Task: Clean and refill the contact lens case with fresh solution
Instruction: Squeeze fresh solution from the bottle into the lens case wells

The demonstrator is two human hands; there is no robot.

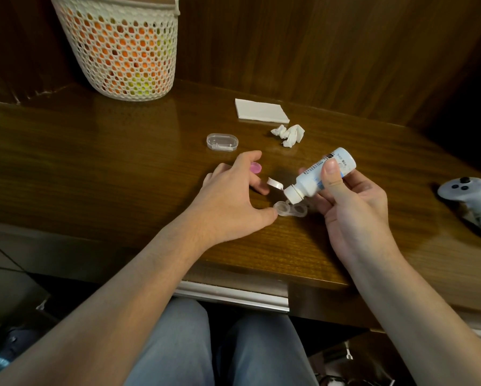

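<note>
A clear two-well contact lens case (291, 210) lies uncapped on the wooden table (122, 151). My right hand (350, 207) holds a white solution bottle (321, 175) tipped down, its nozzle just over the case's left well and its flip cap (275, 183) hanging open. My left hand (233, 199) rests on the table with its thumb tip against the case's left end and its fingers spread. A pink cap (61, 167) lies partly hidden behind the left fingers.
A clear oval box (222, 142) sits behind the left hand. A crumpled tissue (288, 134) and a folded white tissue (261, 110) lie further back. A mesh basket (122, 45) stands at back left, a grey controller (473, 204) at the right edge.
</note>
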